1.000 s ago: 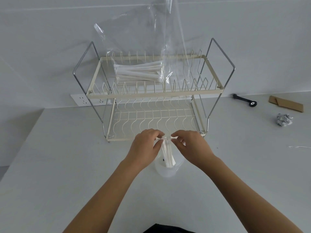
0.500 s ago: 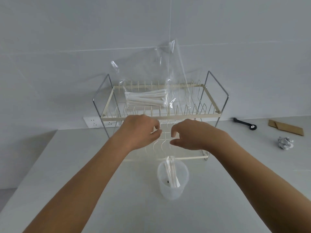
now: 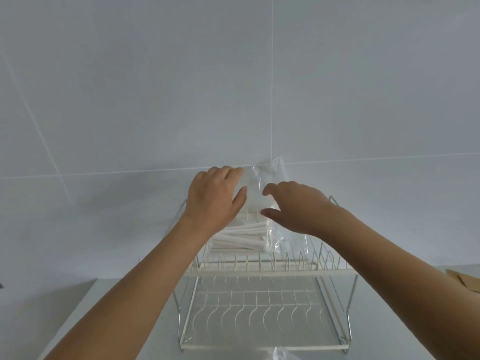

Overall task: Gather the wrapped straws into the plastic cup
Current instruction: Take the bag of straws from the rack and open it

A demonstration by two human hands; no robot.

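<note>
Both hands up at the top tier of a two-tier wire dish rack (image 3: 259, 271) on the white table (image 3: 124, 307). Left hand (image 3: 215, 198) is on the clear plastic bag (image 3: 262, 188) that stands up from the top tier, fingers spread flat against its left side, thumb out toward the bag's middle. Right hand (image 3: 293, 206) is at the bag's right side, fingers curled and apart, thumb below, index tip just touching the plastic; no firm pinch visible. Wrapped straws (image 3: 241, 237) lie in a bundle inside the bag's lower part, flat on the top tier, pointing left-right, just below both hands. Lower tier of the rack holds nothing visible. Rim of the plastic cup (image 3: 284, 355) barely shows at the bottom edge, in front of the rack; contents can't be told. Brown cardboard piece (image 3: 467, 280) at the far right on the table. Tiled white wall (image 3: 233, 87) behind.
</note>
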